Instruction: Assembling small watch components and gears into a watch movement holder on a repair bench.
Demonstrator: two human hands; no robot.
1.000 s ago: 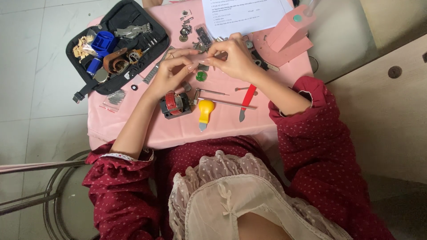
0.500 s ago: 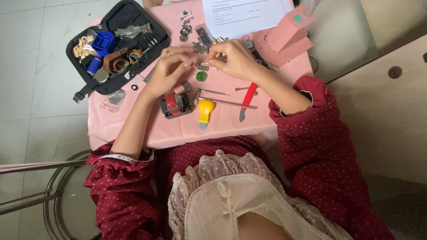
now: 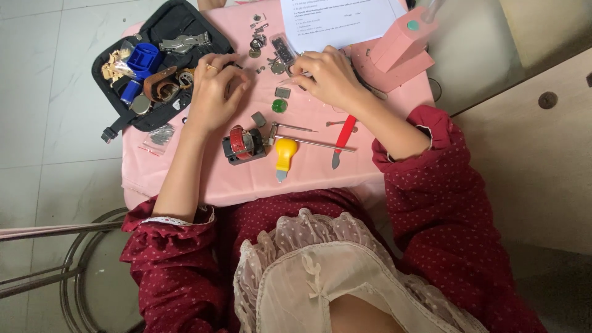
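Pinching tiny part, right hand (image 3: 330, 77) fingertips together near table's far edge; left hand (image 3: 213, 92) curled, contents hidden; steady wrists on pink table (image 3: 259, 176).

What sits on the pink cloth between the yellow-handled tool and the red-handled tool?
In the head view, a thin metal rod lies across the gap between the yellow-handled tool and the red-handled tool.

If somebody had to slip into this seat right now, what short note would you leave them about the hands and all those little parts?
Left hand: raised over the pink table, fingers curled; any held part is too small to tell.
Right hand: fingertips pinching a thin tool beside small metal parts.
Nearby: green round piece, red-and-black holder block, yellow-handled tool, red-handled tool, open black tool case.
Done: parts are laid out.
Left: cannot be judged from this view.
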